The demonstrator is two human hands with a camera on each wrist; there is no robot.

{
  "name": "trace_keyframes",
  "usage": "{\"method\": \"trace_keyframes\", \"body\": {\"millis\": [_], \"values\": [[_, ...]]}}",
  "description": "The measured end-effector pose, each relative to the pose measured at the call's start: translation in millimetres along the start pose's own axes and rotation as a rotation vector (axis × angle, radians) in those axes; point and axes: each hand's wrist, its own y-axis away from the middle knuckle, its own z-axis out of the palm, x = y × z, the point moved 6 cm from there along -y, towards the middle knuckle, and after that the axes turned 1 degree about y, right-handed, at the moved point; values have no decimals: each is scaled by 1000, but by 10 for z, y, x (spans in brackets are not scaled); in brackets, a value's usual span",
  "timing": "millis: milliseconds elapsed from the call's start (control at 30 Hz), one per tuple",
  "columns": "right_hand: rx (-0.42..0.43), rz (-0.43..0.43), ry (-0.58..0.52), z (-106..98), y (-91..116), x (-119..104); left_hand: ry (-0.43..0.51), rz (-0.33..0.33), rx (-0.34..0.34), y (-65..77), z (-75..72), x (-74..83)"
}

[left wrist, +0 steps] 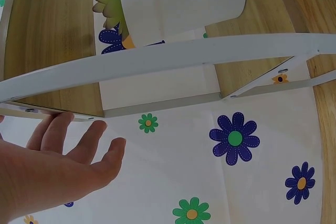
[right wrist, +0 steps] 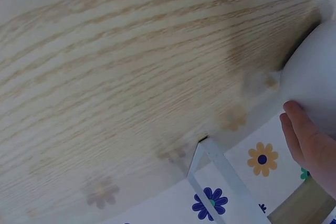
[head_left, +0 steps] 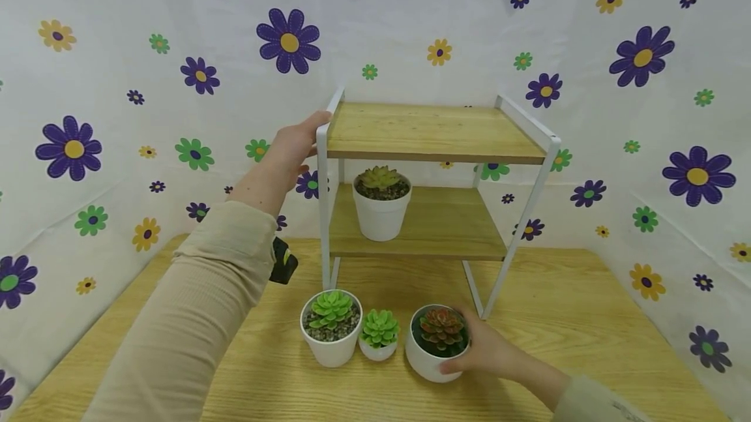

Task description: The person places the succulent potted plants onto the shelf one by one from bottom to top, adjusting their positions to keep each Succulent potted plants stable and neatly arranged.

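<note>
In the head view, a two-tier shelf with wooden boards and a white frame stands on the wood-grained tabletop. The left hand is at its upper left rail, touching the frame; whether it truly grips or only rests there, I cannot tell. On the lower board, toward the left, sits a tall white pot with a green succulent.

In front of the shelf, three more plants form a row. At the left is a white pot of bright green leaves over gravel, just beside it a small white bowl with another green rosette, and at the right a round white planter with a reddish succulent. The right hand grips this planter from its right side, thumb at the near wall. A dark item beside the left sleeve bears a yellowish mark, and the right sleeve a small dark one, both too small to read. Behind hangs a flowered cloth.

The left wrist view shows fingertips against the white rail, the outer fingers spread and slightly bent.

In the right wrist view, fingers lie against the planter's white side; whether its base touches the tabletop is unclear.
</note>
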Motion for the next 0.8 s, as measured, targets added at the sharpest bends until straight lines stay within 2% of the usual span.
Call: {"method": "trace_keyframes", "body": {"millis": [233,467,633,800], "values": [[-23,45,-11,-98,111,-7,-13,-11,4,2,7,1],[-44,55,-29,-258,198,-129,-7,-18,8,-4,4,-7],[-43,24,-64,-389,236,-258,-2,-14,13,2,2,-3],[4,-26,-45,-564,258,-417,-2,-15,11,16,18,4]]}}
